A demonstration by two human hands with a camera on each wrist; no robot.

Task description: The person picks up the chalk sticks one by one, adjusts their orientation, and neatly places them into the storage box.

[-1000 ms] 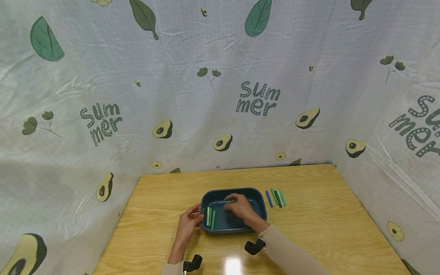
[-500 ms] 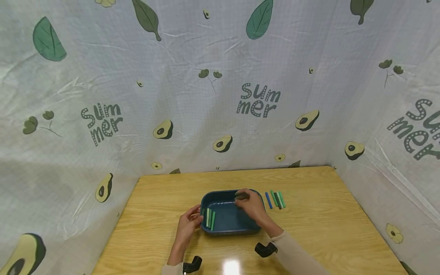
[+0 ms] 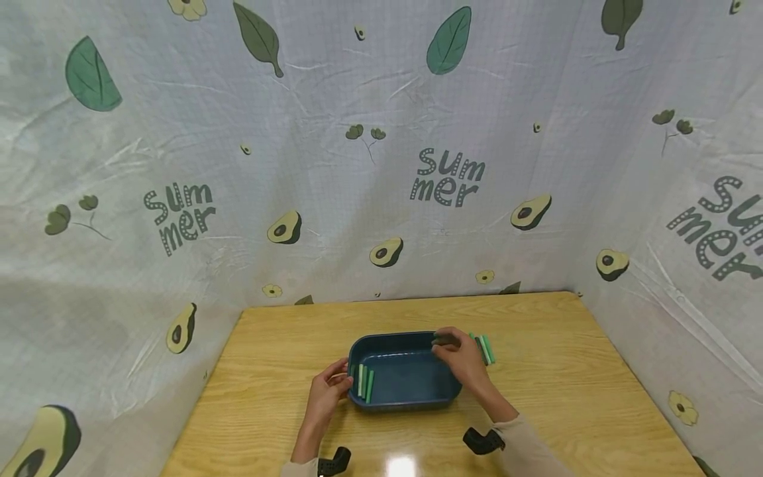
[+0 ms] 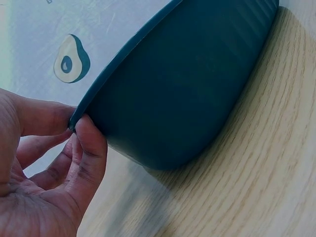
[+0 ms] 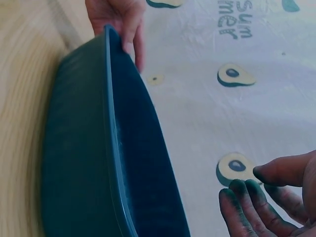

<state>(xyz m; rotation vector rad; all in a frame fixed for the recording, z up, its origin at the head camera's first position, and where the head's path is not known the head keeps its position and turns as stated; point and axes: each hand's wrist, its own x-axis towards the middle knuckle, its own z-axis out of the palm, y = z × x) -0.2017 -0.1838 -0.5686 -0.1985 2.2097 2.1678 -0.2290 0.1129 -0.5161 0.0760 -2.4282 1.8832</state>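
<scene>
tray (image 3: 405, 397): dark blue, upright on table; sticks (image 3: 364, 380): green, inside left end

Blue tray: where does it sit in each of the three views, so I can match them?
Head: blue tray low centre on the table.
Left wrist: its outer wall fills the upper middle.
Right wrist: its rim runs down the left half.
Shared landmark: left hand pinching the tray's edge.
</scene>
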